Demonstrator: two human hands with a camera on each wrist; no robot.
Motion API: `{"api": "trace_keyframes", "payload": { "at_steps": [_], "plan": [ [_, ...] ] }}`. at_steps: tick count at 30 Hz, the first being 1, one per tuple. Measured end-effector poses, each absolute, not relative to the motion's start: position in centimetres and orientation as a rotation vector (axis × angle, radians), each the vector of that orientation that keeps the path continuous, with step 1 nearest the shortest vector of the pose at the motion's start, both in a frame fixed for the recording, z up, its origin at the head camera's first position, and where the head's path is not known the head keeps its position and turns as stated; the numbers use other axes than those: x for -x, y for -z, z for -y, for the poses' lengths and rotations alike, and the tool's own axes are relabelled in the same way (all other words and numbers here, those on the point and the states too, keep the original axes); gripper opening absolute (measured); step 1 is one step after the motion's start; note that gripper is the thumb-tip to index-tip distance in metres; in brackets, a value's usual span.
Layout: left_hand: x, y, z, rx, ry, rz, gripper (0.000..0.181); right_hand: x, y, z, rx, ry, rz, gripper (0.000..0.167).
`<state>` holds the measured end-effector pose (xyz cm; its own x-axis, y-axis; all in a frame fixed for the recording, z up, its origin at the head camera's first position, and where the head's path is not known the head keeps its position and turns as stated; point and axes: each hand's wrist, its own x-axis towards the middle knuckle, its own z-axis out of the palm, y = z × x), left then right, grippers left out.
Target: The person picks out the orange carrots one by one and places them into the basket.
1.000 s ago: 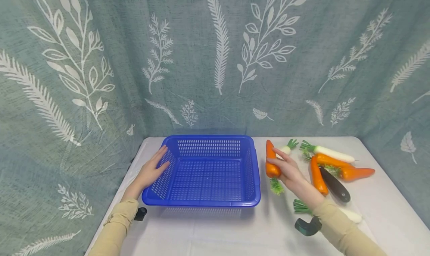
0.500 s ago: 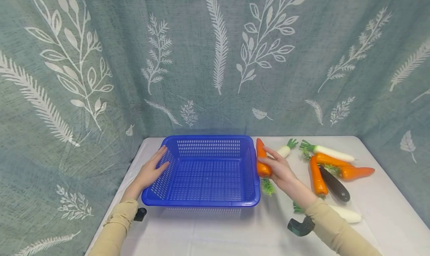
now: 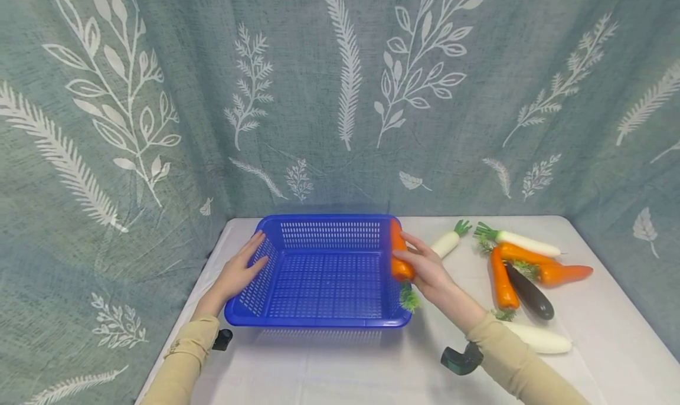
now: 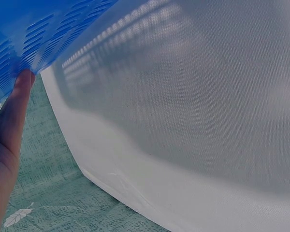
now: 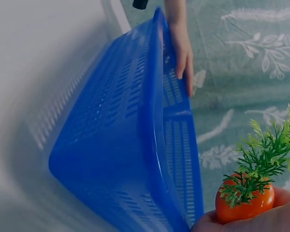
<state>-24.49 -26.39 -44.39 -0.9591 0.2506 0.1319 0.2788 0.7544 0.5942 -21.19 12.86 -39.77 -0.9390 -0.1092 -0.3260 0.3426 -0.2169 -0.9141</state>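
Counts: four carrots, three white radishes, one eggplant, one basket. Held carrot: glossy orange, tapered, narrow tip toward the curtain, feathery green top at the near end. It's at the basket's right rim; can't tell if touching. Right hand grips it, fingers and thumb curled around. Left hand fingers extended, against the basket's left side, gripping nothing. Basket blue, rectangular, slotted walls. Curtain woven, leaf-printed.
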Motion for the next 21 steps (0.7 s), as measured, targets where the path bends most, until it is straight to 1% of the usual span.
{"api": "trace_keyframes", "payload": {
  "at_steps": [21],
  "plan": [
    [24.4,44.2,26.3,0.437,1.027,2.9,0.058,21.7,40.8,-8.8,-0.262,2.284,-1.675,0.058]
  ]
}}
